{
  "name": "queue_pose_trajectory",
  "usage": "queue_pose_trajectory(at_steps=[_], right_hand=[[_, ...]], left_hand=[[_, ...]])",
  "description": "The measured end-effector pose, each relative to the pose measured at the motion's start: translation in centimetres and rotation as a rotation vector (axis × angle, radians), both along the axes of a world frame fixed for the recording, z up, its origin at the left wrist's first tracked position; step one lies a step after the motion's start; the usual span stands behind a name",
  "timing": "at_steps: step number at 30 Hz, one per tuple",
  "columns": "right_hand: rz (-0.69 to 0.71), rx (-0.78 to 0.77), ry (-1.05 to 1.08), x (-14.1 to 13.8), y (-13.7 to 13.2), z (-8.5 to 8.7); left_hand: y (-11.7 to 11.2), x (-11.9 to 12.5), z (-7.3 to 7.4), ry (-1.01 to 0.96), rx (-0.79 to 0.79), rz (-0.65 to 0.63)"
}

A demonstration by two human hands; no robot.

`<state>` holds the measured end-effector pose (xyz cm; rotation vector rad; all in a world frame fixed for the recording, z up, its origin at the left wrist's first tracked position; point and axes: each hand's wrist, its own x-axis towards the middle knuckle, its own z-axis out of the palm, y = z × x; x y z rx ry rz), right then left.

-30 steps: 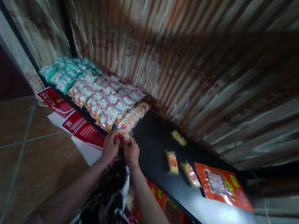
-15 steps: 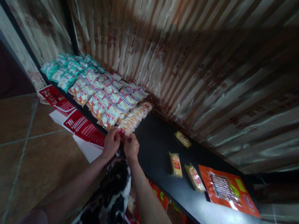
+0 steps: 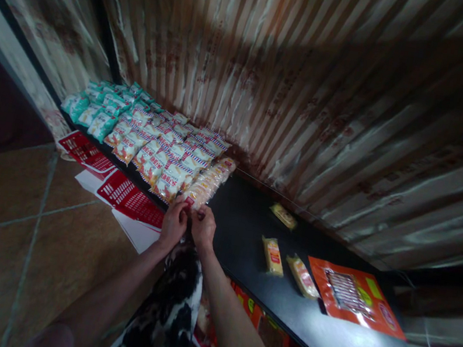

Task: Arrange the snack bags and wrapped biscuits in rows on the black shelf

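My left hand (image 3: 173, 224) and my right hand (image 3: 203, 227) meet at the near end of a row of small clear-wrapped yellow snack packets (image 3: 211, 180) on a black shelf (image 3: 248, 230). Both hands pinch the nearest packet (image 3: 193, 201) of that row, fingers closed on its edges. To the left of the row lie several rows of red-and-white snack packets (image 3: 164, 153) and, further left, teal packets (image 3: 96, 106).
Three loose yellow packets (image 3: 273, 256) and an orange flat bag (image 3: 353, 296) lie on the shelf to the right. A corrugated metal wall (image 3: 298, 90) stands behind. Red-and-white papers (image 3: 121, 193) lie on the brown tiled floor (image 3: 2, 242). Red packaging (image 3: 259, 326) sits under the shelf.
Both hands have shifted slightly up toward the packet row, staying pinched on the nearest packet. The view has drifted a little.
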<state>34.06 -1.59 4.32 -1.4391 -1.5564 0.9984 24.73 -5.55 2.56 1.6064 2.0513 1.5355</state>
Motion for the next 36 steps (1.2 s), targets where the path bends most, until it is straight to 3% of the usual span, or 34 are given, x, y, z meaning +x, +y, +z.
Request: queue_pose_trajectory(at_steps=[5, 13, 27, 36], right_hand=[[0.011, -0.001, 0.038, 0.0, -0.1, 0.0], [-0.101, 0.043, -0.005, 0.0, -0.4, 0.3], [-0.049, 0.05, 0.033, 0.1, 0.5, -0.9], [-0.041, -0.003, 0.022, 0.1, 0.9, -0.4]], left_hand=[[0.1, 0.1, -0.4, 0.056, -0.019, -0.013], [0.3, 0.3, -0.6, 0.094, 0.014, 0.02], [1.0, 0.5, -0.7, 0.12, 0.043, 0.04], [1.2, 0.6, -0.6, 0.121, 0.047, 0.06]])
